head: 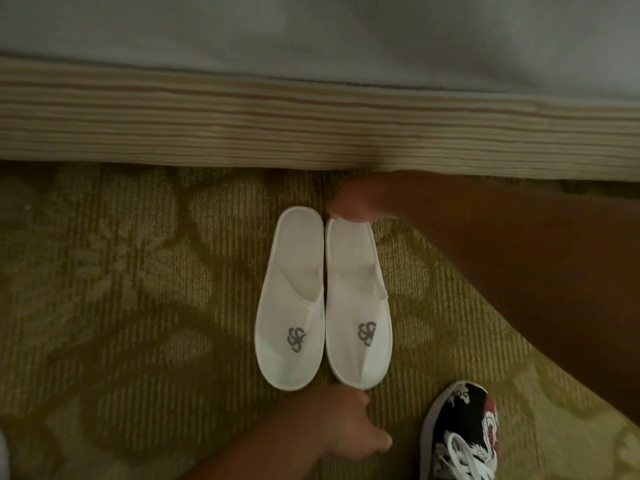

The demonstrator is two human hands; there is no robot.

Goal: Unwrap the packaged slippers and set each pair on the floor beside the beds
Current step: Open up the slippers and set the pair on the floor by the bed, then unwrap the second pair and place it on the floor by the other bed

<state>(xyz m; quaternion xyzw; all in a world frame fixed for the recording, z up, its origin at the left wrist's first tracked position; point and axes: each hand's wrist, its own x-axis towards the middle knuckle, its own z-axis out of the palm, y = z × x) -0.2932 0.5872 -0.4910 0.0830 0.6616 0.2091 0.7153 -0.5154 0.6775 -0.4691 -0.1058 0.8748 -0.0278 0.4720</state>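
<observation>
On the carpet [104,306] beside the bed: pair of white slippers [294,265], unwrapped, lying flat side by side. Inner edges touch or nearly touch. Heels point toward the bed, toes toward the person. Each upper carries a grey looped emblem. Pair sits near the striped bed skirt [242,116] but apart from it, with a strip of carpet between.

Right hand [356,202]: arm crosses in from the right side of the view, hand down at the heel of the slipper nearer the shoe [358,271]. Fingers bent downward, tips on the heel rim. Cannot tell whether they pinch the rim or only touch it; dim and blurred.

Left hand [349,427]: comes up from the lower edge, just below the toe of that same slipper. Fingers relaxed, loosely extended toward the right, holding nothing. Contact with the toe uncertain; just beside it at least.

Other slipper [291,306]: no hand on it.

White bedding [311,29] hangs above the skirt. Black sneaker [460,431], white and red pattern, white laces, stands on the carpet at lower right, near the left hand.
</observation>
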